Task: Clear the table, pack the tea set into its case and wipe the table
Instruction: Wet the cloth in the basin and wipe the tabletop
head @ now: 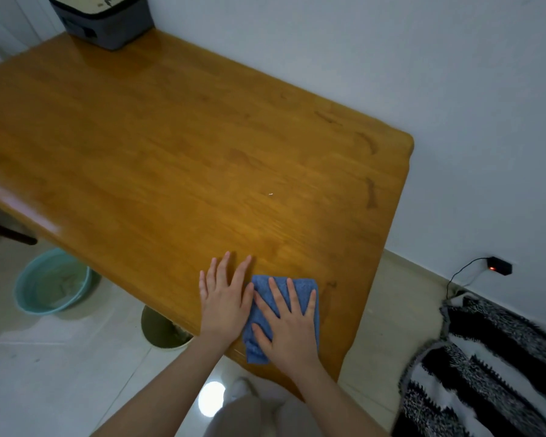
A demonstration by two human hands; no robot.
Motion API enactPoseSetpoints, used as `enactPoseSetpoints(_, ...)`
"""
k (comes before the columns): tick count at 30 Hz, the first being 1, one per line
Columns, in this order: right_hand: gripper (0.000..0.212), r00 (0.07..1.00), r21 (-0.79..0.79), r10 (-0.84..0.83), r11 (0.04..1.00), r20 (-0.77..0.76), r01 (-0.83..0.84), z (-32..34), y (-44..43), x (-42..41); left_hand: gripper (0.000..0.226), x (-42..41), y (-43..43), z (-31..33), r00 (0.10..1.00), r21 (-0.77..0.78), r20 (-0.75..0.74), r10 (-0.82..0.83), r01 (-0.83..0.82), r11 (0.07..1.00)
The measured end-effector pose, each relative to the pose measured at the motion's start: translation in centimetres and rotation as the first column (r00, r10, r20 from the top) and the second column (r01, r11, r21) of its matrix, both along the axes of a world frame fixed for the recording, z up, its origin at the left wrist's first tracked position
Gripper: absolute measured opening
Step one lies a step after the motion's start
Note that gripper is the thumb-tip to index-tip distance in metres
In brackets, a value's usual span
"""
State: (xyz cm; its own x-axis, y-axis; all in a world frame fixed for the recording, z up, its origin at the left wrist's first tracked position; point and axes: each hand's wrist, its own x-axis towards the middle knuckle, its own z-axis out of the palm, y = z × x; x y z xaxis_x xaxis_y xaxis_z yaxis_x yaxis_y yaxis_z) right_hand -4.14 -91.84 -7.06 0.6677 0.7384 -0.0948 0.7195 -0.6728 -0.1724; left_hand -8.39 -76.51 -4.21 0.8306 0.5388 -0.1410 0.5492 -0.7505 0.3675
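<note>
A wooden desk (171,146) fills most of the frame, running from the upper left down to the lower centre. Near its lower corner lies a folded blue cloth (300,288). The right hand (287,323) presses flat on the cloth with fingers straight and spread. The left hand (226,298) lies flat on the bare wood just beside the cloth's left edge, fingers also straight; the two hands sit close together, side by side, neither curled around anything. At the upper left of the frame a grey zipped case (103,22) stands on the far end of the desk, well apart from the hands. A tiny pale speck (270,194) sits on the wood in the middle of the frame. On the floor at lower left is a teal basin (26,291), and a black-and-white striped rug (492,370) lies at lower right. A small black plug with a red light (498,265) is on the wall at right.
</note>
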Motion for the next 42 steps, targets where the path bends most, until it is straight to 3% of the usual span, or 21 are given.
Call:
enactPoseSetpoints(7, 0.059, 0.988, -0.014, -0.154, 0.988, -0.006, 0.154, 0.2, -3.7, -0.9, 0.063, 1.0, -1.0, 0.6, 0.999, 0.002, 0.006, -0.045, 0.045, 0.999)
enactPoseSetpoints(16, 0.06, 0.917, -0.042, -0.399, 0.916, 0.003, 0.399, 0.2, -3.5, 5.0, 0.054, 2.5, -0.3, 0.3, 0.998, 0.009, -0.022, -0.062, 0.062, 0.998)
enactPoseSetpoints(33, 0.062, 0.9, -0.038, -0.434, 0.9, 0.04, 0.435, -1.0, -0.4, 19.8, 0.056, 14.0, -0.3, -1.0, 0.999, 0.041, 0.005, -0.047, 0.046, 0.998)
enactPoseSetpoints(42, 0.063, 0.931, -0.066, -0.364, 0.929, 0.007, 0.364, -0.7, 0.4, 28.4, 0.053, 19.4, -2.4, -2.0, 0.999, 0.07, 0.011, 0.034, -0.035, 0.997)
